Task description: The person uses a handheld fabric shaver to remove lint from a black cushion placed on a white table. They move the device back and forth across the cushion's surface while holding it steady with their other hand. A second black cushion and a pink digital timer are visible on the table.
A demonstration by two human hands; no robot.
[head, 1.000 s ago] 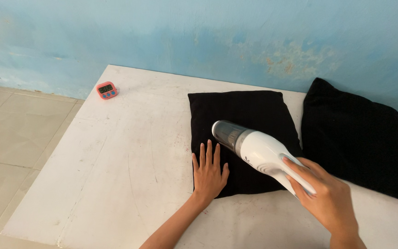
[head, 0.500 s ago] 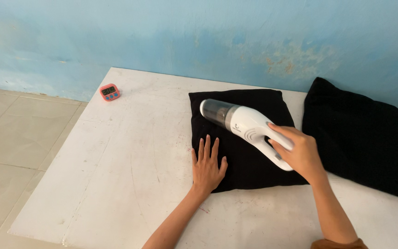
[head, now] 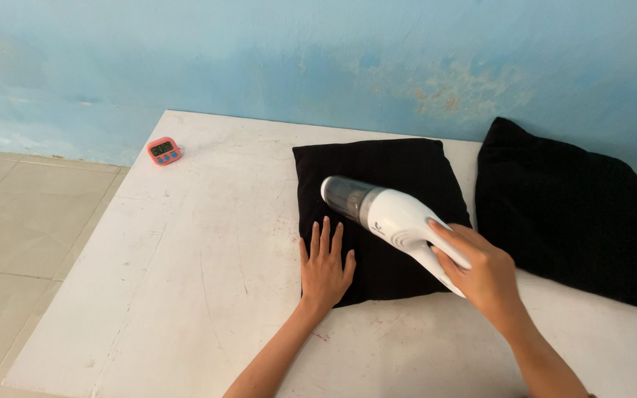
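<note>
A folded black cloth (head: 399,173) lies flat on the white table (head: 208,243). My left hand (head: 326,267) rests palm down on the cloth's near left corner, fingers spread. My right hand (head: 481,274) grips the handle of a white hand-held vacuum (head: 392,217) with a clear grey front end. The vacuum is held low over the cloth, its nozzle pointing up and left.
A larger black cushion-like bundle (head: 569,210) lies at the table's right side. A small red digital timer (head: 164,150) sits near the far left corner. A blue wall runs behind the table, and tiled floor lies to the left.
The vacuum went from the cloth's near right towards its far left, then came back a little towards the middle. My left hand stayed flat on the cloth's corner.
</note>
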